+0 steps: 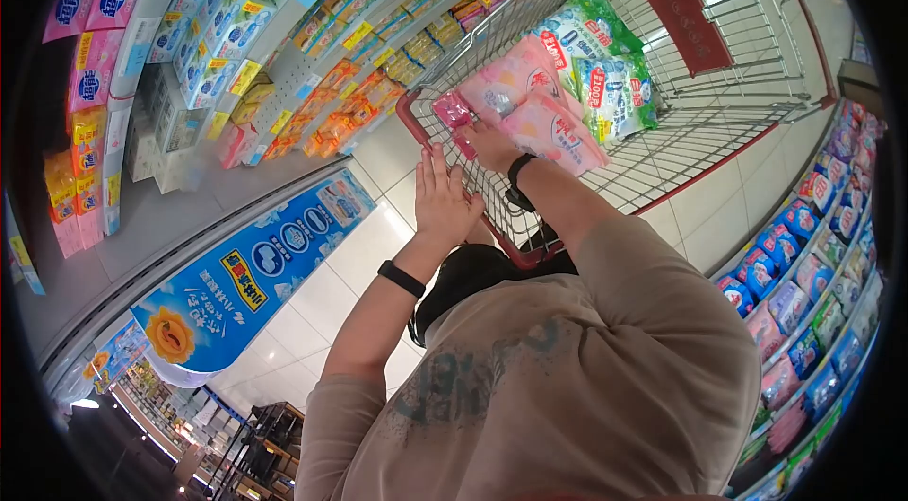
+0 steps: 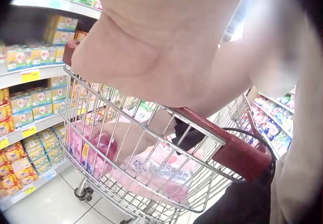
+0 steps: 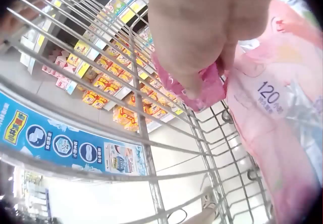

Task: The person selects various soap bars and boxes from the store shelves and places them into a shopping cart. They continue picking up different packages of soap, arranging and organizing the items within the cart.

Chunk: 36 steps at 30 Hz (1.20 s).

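My right hand (image 1: 490,146) reaches down inside the wire shopping cart (image 1: 695,156). Its fingers and thumb pinch a small magenta packet (image 3: 212,90) at the end of the basket near the handle. Against that hand lie two light pink bags, the nearer bag (image 1: 553,134) printed with "120" in the right wrist view. My left hand (image 1: 443,198) rests at the cart's red handle (image 2: 242,158), outside the basket, with fingers straight and holding nothing. In the left wrist view, pink packs (image 2: 88,151) show through the wires below that hand.
Green-and-white bags (image 1: 615,94) lie farther along in the basket. Shelves of boxed and wrapped goods (image 1: 359,28) run close along the left. Bagged goods (image 1: 804,264) line the right side. A blue advertising panel (image 1: 255,274) edges the floor by the left shelf.
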Tool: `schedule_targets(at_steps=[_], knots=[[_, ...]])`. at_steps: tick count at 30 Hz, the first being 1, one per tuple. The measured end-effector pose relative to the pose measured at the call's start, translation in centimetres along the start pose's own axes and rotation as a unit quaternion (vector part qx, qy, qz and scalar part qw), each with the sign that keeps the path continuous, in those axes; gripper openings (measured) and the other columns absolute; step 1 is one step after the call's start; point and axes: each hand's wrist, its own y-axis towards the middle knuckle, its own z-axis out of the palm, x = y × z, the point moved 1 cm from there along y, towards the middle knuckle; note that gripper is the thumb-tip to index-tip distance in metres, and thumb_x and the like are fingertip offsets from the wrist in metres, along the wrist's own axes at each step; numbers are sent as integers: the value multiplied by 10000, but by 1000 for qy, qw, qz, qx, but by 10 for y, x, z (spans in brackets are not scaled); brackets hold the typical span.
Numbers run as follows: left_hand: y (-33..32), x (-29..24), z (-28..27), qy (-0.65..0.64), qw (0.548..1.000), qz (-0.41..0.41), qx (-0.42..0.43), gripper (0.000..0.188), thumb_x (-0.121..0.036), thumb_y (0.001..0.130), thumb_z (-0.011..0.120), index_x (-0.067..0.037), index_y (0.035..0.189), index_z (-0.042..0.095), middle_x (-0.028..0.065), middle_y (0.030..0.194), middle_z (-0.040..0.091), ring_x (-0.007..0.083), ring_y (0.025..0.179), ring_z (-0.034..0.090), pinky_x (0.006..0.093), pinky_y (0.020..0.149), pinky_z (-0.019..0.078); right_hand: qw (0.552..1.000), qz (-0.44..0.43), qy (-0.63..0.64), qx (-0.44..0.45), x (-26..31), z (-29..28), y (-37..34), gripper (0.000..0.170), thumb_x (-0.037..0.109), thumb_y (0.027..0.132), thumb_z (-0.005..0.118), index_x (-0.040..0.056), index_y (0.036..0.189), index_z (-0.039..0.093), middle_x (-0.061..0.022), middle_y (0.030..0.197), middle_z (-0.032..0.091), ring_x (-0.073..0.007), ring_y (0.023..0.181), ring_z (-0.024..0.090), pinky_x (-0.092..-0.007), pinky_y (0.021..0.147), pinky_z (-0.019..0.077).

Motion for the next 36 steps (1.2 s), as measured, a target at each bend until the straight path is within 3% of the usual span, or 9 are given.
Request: schedule_targets(at_steps=[9, 10, 11, 12, 15, 21, 22, 28, 36], knots=[[-7, -4, -4, 19, 999, 3, 40, 689, -479, 893, 548, 8, 1379, 517, 283, 1626, 178, 472, 1514, 109, 557, 1239, 75, 996, 15, 67, -63, -37, 59, 23, 408, 108, 928, 487, 48, 1331, 482, -283, 1207, 610, -469, 1119, 608, -520, 955, 498], [0, -10, -13, 72, 994, -5, 81, 721, -505, 901, 536, 1, 1414, 504, 269, 1629, 191, 462, 1520, 96, 557, 1242, 65, 996, 84, 28, 25, -14, 21, 18, 460, 169, 947, 503, 26, 1382, 465, -292, 1320, 559, -457, 1250, 538, -512, 1051, 441], [8, -16, -33, 118, 976, -38, 178, 760, -547, 912, 513, -29, 1467, 473, 243, 1633, 208, 442, 1528, 73, 547, 1247, 47, 982, 12, -39, -186, -31, 58, 29, 588, 171, 981, 449, 15, 1534, 323, -272, 1502, 413, -392, 1403, 411, -463, 1150, 358], [3, -9, -20, 83, 987, -41, 129, 760, -564, 903, 525, -38, 1450, 491, 244, 1638, 187, 440, 1530, 67, 550, 1244, 52, 986, -77, -128, -71, -15, 19, 35, 738, 206, 946, 558, 3, 1571, 223, -277, 1567, 307, -389, 1452, 337, -433, 1187, 314], [-3, -5, -17, 50, 997, -12, 49, 743, -574, 894, 588, -20, 1385, 525, 307, 1618, 150, 497, 1503, 122, 562, 1226, 122, 983, 131, 90, 92, -16, -28, 29, 950, 300, 673, 886, -46, 1416, 405, -304, 1391, 520, -423, 1311, 509, -433, 1093, 437], [17, 25, -89, -179, 982, -37, 53, 726, -528, 892, 642, -8, 1381, 510, 287, 1527, 330, 456, 1377, 400, 512, 1098, 407, 951, 209, 198, -112, -17, -115, 3, 706, 375, 743, 852, -4, 1250, 540, -215, 1061, 690, -318, 961, 690, -390, 840, 548], [21, 37, -125, -164, 984, -30, -58, 576, -375, 855, 722, -1, 1271, 583, 288, 1453, 439, 421, 1215, 563, 488, 984, 502, 941, 218, 224, -129, -19, -120, -9, 692, 385, 756, 845, 6, 1247, 540, -201, 1040, 688, -283, 921, 696, -372, 814, 549], [28, 169, -302, -3, 844, -37, -536, 727, -246, 761, 800, -21, 1382, 497, 243, 1392, 493, 428, 1286, 478, 525, 1069, 404, 891, 271, 314, -186, -14, -156, -82, 574, 350, 795, 817, -2, 1190, 596, -148, 991, 695, -209, 872, 673, -335, 766, 540], [37, 183, -454, 104, 805, -50, -582, 945, -329, 669, 877, -64, 1468, 447, 290, 1520, 356, 489, 1379, 372, 547, 1141, 328, 862, 272, 315, -289, 1, -178, -149, 457, 306, 834, 809, 30, 1116, 579, -51, 865, 641, -130, 728, 617, -292, 612, 471]])
